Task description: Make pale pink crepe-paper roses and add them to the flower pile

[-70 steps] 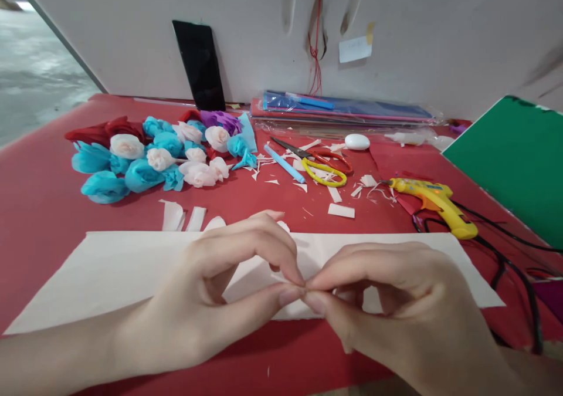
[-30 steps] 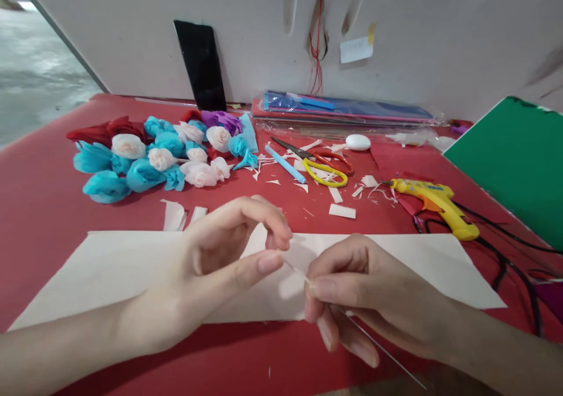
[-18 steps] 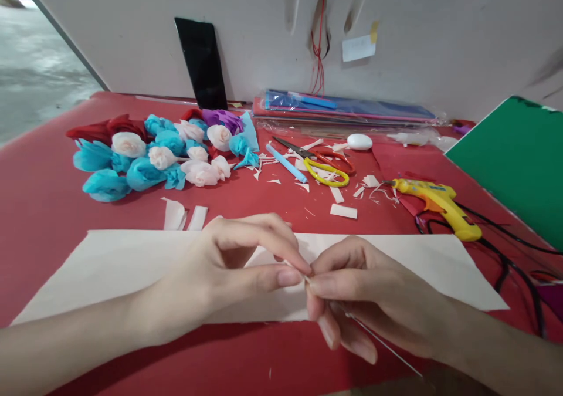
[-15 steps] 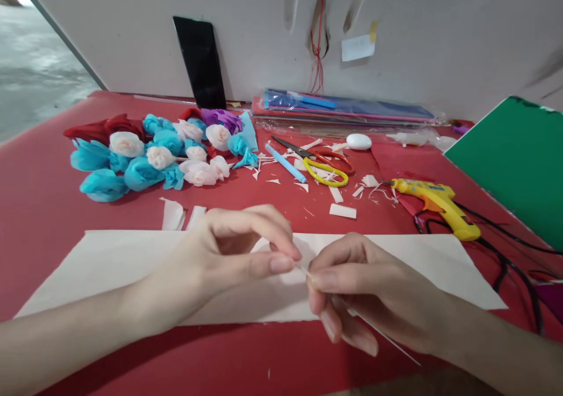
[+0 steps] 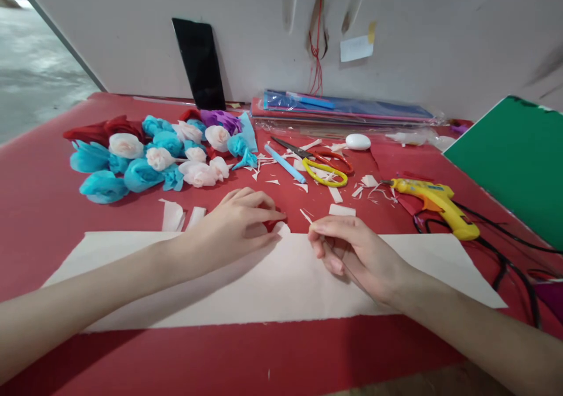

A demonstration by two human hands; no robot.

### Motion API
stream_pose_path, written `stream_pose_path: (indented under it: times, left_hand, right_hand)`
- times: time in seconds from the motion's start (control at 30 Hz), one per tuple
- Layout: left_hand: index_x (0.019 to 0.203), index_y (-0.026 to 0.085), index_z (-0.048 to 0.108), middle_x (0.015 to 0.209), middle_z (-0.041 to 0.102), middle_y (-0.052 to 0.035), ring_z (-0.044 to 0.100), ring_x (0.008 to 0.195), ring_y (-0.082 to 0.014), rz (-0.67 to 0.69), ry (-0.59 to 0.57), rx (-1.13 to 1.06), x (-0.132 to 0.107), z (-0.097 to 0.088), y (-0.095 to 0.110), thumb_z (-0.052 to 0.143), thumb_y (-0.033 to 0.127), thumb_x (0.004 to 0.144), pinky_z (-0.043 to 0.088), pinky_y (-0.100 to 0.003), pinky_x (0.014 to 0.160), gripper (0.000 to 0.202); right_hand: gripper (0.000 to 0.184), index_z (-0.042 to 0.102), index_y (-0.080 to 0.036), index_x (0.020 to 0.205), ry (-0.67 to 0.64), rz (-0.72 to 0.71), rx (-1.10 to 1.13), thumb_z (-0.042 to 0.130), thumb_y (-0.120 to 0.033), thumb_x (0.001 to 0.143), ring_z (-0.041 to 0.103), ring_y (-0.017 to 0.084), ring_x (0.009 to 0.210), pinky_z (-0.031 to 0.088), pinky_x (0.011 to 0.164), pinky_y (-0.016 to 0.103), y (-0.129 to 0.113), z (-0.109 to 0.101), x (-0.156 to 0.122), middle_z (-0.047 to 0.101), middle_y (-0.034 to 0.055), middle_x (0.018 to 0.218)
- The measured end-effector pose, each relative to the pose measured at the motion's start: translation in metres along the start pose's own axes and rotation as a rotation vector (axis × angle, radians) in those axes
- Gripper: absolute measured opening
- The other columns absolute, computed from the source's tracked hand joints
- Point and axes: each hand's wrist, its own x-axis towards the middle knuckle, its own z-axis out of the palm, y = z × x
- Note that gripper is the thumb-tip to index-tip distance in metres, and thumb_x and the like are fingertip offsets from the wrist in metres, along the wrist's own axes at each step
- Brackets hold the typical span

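My right hand (image 5: 352, 246) pinches a thin pale stick (image 5: 305, 215) between thumb and fingers, its tip pointing up and to the left and its shaft running back under the palm. My left hand (image 5: 240, 223) reaches to the far edge of a long pale crepe paper sheet (image 5: 246, 296). Its thumb and fingers close on a small raised bit of pale paper (image 5: 282, 229); I cannot tell whether this is loose or part of the sheet. Both hands are above the sheet, a little apart. Two pale paper pieces (image 5: 173, 215) lie behind my left wrist.
Blue, white, red and purple paper flowers (image 5: 145, 173) are heaped at the left. Scissors (image 5: 325, 172), a blue pen (image 5: 285, 163) and paper scraps lie in the middle. A yellow glue gun (image 5: 435, 199) with a black cord is at the right, near a green board (image 5: 514, 155).
My left hand has let go of the stick and moved away from me to the sheet's far edge. My right hand, still on the stick, has moved slightly up and away.
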Motion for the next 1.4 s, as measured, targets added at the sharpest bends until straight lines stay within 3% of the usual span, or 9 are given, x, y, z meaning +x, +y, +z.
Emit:
stream_pose_path:
  times: [0.4,0.7,0.97,1.17,1.4]
  left_hand:
    - [0.087,0.023,0.076,0.086,0.073,-0.0056,0.058,0.081,-0.0217,0.033,0.017,0.11,-0.001,0.002,0.005,0.055,0.028,0.087,0.045,-0.038,0.08,0.021]
    - [0.083,0.025,0.074,0.086,0.074,-0.0024,0.059,0.085,-0.0229,-0.024,0.031,0.111,-0.002,0.001,0.006,0.058,0.034,0.084,0.032,-0.048,0.097,0.018]
    - [0.071,0.023,0.07,0.081,0.073,-0.0013,0.061,0.085,-0.0226,-0.087,-0.027,0.034,0.002,-0.002,0.011,0.057,0.029,0.081,0.033,-0.048,0.097,0.017]
    - [0.086,0.021,0.07,0.093,0.074,-0.0048,0.059,0.093,-0.0262,-0.125,-0.005,0.037,0.002,-0.002,0.012,0.055,0.034,0.082,0.03,-0.053,0.099,0.02]
    - [0.08,0.023,0.072,0.091,0.075,-0.0042,0.059,0.092,-0.0249,-0.098,-0.011,0.024,0.002,-0.003,0.011,0.056,0.034,0.081,0.028,-0.052,0.101,0.019]
  right_hand:
    - [0.018,0.07,-0.012,0.059,0.003,-0.022,-0.038,0.065,-0.024,0.071,0.046,0.002,0.033,0.028,0.034,0.015,0.003,0.003,-0.001,0.062,-0.0005,0.05]
    - [0.019,0.069,-0.012,0.059,0.001,-0.029,-0.049,0.065,-0.024,0.072,0.045,0.002,0.033,0.027,0.035,0.016,0.004,0.001,-0.001,0.062,-0.0007,0.051]
    - [0.019,0.068,-0.012,0.058,0.0,-0.025,-0.046,0.065,-0.025,0.071,0.045,0.003,0.033,0.026,0.035,0.017,0.003,0.002,-0.001,0.062,-0.0005,0.05]
    - [0.018,0.068,-0.012,0.059,0.004,-0.017,-0.046,0.065,-0.024,0.072,0.044,0.003,0.033,0.025,0.035,0.017,0.003,0.004,-0.002,0.061,-0.0004,0.05]
    - [0.018,0.069,-0.012,0.059,-0.003,-0.024,-0.044,0.065,-0.025,0.071,0.045,0.002,0.033,0.026,0.035,0.017,0.003,0.003,-0.002,0.062,-0.0006,0.05]
